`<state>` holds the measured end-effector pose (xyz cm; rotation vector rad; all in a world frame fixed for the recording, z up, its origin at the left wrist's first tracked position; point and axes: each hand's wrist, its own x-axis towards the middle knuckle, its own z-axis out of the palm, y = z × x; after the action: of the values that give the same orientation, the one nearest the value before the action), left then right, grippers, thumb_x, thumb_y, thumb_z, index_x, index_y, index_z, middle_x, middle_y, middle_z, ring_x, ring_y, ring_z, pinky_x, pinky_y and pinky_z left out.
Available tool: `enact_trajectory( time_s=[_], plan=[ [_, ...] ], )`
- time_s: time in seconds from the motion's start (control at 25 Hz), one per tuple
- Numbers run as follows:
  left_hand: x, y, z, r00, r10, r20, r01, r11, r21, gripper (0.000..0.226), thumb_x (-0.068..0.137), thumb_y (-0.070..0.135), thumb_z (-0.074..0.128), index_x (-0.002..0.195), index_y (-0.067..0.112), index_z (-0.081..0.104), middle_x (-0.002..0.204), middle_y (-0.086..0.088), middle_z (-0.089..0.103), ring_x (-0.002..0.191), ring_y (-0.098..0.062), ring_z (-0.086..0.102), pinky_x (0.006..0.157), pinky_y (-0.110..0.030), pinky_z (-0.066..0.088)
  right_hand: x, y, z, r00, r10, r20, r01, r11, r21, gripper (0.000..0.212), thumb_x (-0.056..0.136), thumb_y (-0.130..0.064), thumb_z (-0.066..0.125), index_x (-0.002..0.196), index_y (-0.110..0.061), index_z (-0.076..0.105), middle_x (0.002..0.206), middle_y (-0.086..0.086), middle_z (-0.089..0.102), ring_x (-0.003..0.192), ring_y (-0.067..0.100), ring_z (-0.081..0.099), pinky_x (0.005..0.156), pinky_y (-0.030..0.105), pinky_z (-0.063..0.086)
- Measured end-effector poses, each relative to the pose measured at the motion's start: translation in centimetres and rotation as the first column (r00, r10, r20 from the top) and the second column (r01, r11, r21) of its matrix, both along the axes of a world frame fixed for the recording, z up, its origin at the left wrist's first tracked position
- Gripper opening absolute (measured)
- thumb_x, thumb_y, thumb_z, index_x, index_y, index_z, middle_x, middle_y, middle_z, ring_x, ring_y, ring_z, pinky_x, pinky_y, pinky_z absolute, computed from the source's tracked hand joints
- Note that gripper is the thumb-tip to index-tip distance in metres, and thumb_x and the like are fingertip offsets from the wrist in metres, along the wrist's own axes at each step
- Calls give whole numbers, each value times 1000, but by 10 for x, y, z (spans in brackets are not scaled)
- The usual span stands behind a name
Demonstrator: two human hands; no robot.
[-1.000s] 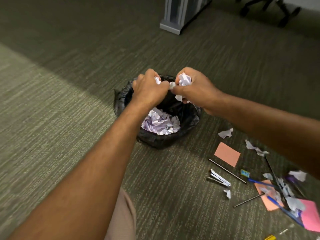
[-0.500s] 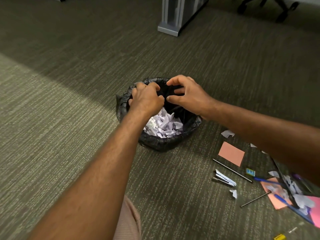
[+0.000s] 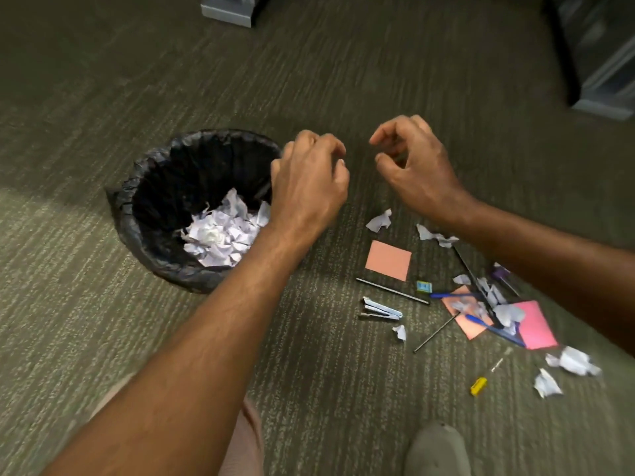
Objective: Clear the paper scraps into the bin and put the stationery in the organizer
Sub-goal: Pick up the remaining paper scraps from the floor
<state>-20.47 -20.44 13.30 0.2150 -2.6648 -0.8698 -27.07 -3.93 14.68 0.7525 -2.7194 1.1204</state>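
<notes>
A black-lined bin (image 3: pixel 147 214) stands on the carpet at the left, holding crumpled white paper (image 3: pixel 223 235). My left hand (image 3: pixel 309 180) hovers at the bin's right rim, fingers loosely curled and holding nothing. My right hand (image 3: pixel 412 166) hangs further right above the carpet, also loosely curled and holding nothing. Below it lie white paper scraps (image 3: pixel 379 221), an orange sticky note (image 3: pixel 388 260), a stapler (image 3: pixel 381 309), a black pencil (image 3: pixel 391 291), blue pens (image 3: pixel 450 295) and a pink note (image 3: pixel 536 324). No organizer is in view.
More crumpled scraps (image 3: pixel 574 360) and a small yellow item (image 3: pixel 478 386) lie at the lower right. My shoe (image 3: pixel 438 448) is at the bottom edge. A grey furniture base (image 3: pixel 226 10) stands at the top, dark furniture (image 3: pixel 598 56) at the top right.
Both hands held paper scraps over the bin, dropped them in, and have now moved right, away from the bin, holding nothing. The view has shifted toward the scattered stationery.
</notes>
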Motion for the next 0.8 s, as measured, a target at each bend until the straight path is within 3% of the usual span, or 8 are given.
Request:
enact_trajectory(
  time_s=[0.12, 0.2, 0.28, 0.36, 0.44, 0.52, 0.68, 0.8],
  plan=[
    [-9, 46, -17, 987, -159, 33, 160, 987, -33, 23, 95, 29, 55, 115, 24, 64, 119, -2, 57, 114, -24, 53, 95, -44, 43, 16, 50, -34, 992, -93, 86, 90, 995, 35, 23, 88, 0, 60, 107, -11, 66, 106, 4, 55, 87, 3, 56, 80, 10, 44],
    [-15, 73, -34, 952, -267, 146, 275, 961, -34, 25, 95, 31, 56, 117, 23, 64, 121, -4, 58, 115, -26, 55, 97, -45, 46, 34, 78, -63, 980, -120, 161, 111, 992, 65, 24, 88, 0, 61, 108, -13, 66, 104, 0, 54, 86, 1, 56, 79, 11, 43],
    [-15, 95, -60, 836, -388, 388, 429, 903, -20, 30, 96, 34, 58, 123, 21, 63, 126, -9, 58, 117, -29, 57, 98, -46, 49, 55, 102, -95, 960, -146, 241, 124, 987, 101, 26, 87, -1, 63, 107, -17, 66, 101, -5, 52, 85, -1, 55, 79, 13, 42],
    [-6, 113, -90, 633, -431, 643, 599, 798, -55, 39, 96, 36, 58, 132, 19, 57, 133, -12, 54, 122, -32, 55, 100, -48, 48, 76, 123, -127, 926, -192, 325, 148, 977, 156, 27, 87, -4, 65, 109, -20, 64, 103, -6, 51, 87, 2, 56, 83, 21, 47],
    [4, 126, -120, 530, -388, 754, 712, 686, -148, 45, 97, 37, 56, 137, 17, 50, 135, -13, 52, 124, -34, 52, 100, -50, 47, 98, 141, -158, 881, -242, 406, 166, 963, 214, 25, 89, -10, 66, 110, -24, 62, 107, -4, 51, 87, 9, 58, 86, 34, 51],
    [4, 134, -142, 540, -363, 759, 724, 661, -199, 50, 97, 39, 55, 141, 17, 45, 137, -13, 48, 125, -34, 48, 101, -51, 46, 123, 149, -184, 841, -271, 469, 146, 947, 285, 23, 91, -21, 67, 111, -27, 57, 109, -7, 47, 88, 14, 58, 82, 40, 52],
    [-28, 135, -179, 693, -344, 633, 568, 801, -187, 59, 94, 37, 59, 145, 14, 41, 147, -16, 40, 133, -38, 42, 106, -52, 43, 158, 144, -222, 819, -271, 505, 57, 916, 398, 38, 89, -44, 72, 117, -30, 50, 115, -7, 46, 99, 14, 53, 77, 36, 50],
    [-57, 139, -207, 827, -306, 471, 392, 915, -93, 59, 97, 30, 57, 150, 13, 36, 150, -19, 37, 136, -38, 37, 110, -46, 39, 164, 145, -237, 858, -256, 446, 55, 908, 415, 33, 91, -37, 71, 116, -27, 51, 115, -6, 48, 101, 14, 50, 75, 31, 44]
  ],
)
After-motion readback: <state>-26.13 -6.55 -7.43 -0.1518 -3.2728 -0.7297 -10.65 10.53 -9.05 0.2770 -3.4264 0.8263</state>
